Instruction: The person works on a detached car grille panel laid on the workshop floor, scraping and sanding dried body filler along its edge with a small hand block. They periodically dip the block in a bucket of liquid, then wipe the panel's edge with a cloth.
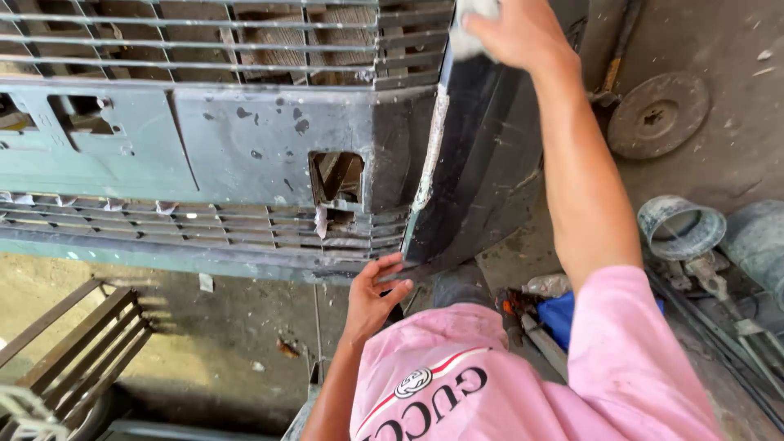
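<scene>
while left hand (374, 296) grips bumper (269, 147), right hand (523, 33) presses rag (472, 18).

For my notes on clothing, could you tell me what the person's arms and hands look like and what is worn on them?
Both arms are bare from the short pink sleeves of a T-shirt down to the wrists. The left hand and right hand wear no gloves. No watch, ring or bracelet shows.

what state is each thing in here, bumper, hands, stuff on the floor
grey plastic car bumper: stood on edge, scuffed, paint chipped
left hand: grip on the bumper's lower corner
right hand: pressing a pale cloth on the upper edge
round rusty metal disc: flat on the floor
</scene>
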